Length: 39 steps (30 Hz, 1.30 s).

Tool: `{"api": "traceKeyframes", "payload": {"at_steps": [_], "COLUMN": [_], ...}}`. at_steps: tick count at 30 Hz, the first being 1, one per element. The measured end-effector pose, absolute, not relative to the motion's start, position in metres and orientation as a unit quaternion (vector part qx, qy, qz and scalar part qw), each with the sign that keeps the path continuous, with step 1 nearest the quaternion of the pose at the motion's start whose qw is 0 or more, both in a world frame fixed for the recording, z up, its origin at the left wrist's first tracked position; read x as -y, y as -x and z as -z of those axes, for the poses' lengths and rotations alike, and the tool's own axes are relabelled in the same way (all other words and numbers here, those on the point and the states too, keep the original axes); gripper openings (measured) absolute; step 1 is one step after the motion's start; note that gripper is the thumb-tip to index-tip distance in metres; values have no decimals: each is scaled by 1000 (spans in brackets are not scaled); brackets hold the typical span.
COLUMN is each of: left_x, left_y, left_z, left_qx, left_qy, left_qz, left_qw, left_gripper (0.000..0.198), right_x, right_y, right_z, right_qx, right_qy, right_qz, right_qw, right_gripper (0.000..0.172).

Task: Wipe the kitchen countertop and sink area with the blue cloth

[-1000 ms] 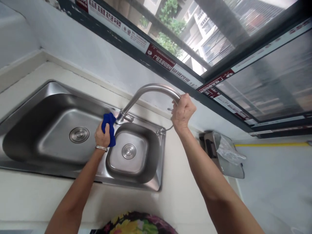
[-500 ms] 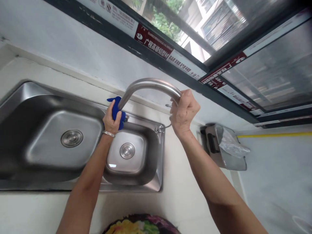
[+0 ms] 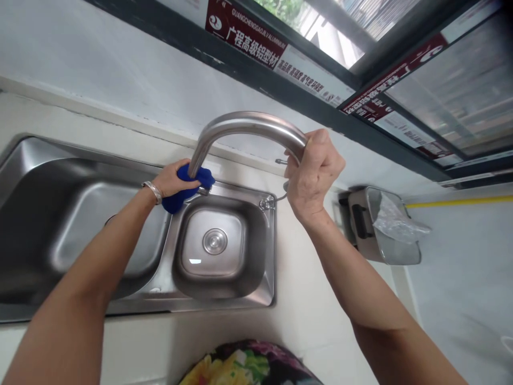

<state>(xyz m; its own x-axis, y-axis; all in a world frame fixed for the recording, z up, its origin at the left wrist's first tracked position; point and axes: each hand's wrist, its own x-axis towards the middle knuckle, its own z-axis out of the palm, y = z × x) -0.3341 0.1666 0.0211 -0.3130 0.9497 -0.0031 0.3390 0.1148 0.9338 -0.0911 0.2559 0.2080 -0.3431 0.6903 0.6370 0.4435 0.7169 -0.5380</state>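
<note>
A curved steel faucet (image 3: 240,124) rises from the back rim of a double stainless sink (image 3: 264,289). My left hand (image 3: 173,179) is closed on a blue cloth (image 3: 180,192) and presses it around the faucet's base. A silver bracelet sits on that wrist. My right hand (image 3: 315,174) is wrapped round the spout end of the faucet, holding it above the counter to the right of the small basin. The small basin's drain (image 3: 215,241) shows between my arms.
A white counter (image 3: 296,315) surrounds the sink, with a white wall behind. A dark-framed window (image 3: 360,64) with printed stickers runs above. A small metal bin with a clear plastic liner (image 3: 380,230) stands at the right. My flowered clothing shows at the bottom edge.
My left hand has swung the blue cloth from the front of the faucet base round to its left and back side. The right hand keeps its grip on the spout. The view has moved closer.
</note>
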Motion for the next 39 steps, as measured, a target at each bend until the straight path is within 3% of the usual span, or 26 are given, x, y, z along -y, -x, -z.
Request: {"api": "traceKeyframes", "payload": {"at_steps": [4,10,16,31,39], "left_x": [-170,-161,-157,-125,-111], "left_y": [338,304,278,283,262], "left_z": [-15,-8,8,21,39], "left_qx": [-638,-689,-721,-809,-823], "left_qy": [-485,-403,-318,-327,-384], "left_qz": [-466,-561,-602,-447,-370], "left_qw": [374,223,128,198,195], "left_gripper": [55,46,62,86,85], "right_x": [-256,-254,-255,-254,-252], "right_y": [91,95,97,98,99], "right_z": [-207,-210,-210,-212,-213], "right_qx": [810,792,791,796,794], "right_qy": [351,347,334,343,342], "right_qz": [-143,-145,-144,-112,-125], "right_qw": [447,482,492,486,487], "right_gripper": [56,56,55,56,55]}}
